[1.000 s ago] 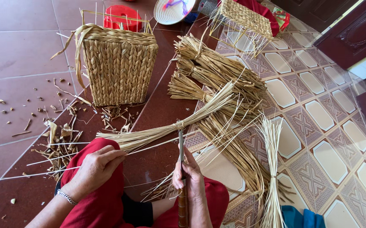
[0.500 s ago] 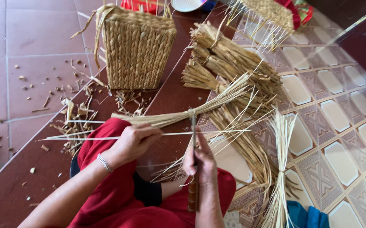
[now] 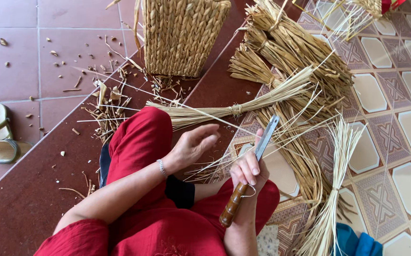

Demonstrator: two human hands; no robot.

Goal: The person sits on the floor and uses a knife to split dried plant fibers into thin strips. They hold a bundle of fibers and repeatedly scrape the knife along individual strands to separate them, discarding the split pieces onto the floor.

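Since half a second ago, left hand (image 3: 193,147) has let go of the tied straw bundle (image 3: 236,110): fingers loose and spread, holding nothing, bundle just beyond the fingertips on the floor. Right hand (image 3: 249,170) is clenched on the knife (image 3: 250,168), wooden handle below the fist, blade pointing up past the fingers. Woven basket (image 3: 184,33) sits further out. My read: keep the blade angled away from the free hand when regripping.

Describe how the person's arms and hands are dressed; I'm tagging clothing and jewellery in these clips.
Both hands are bare, no gloves. The left hand has a thin silver-coloured bracelet at the wrist, and a red sleeve covers only the upper arm, leaving the forearm bare. The right hand shows no ring or band that I can make out.
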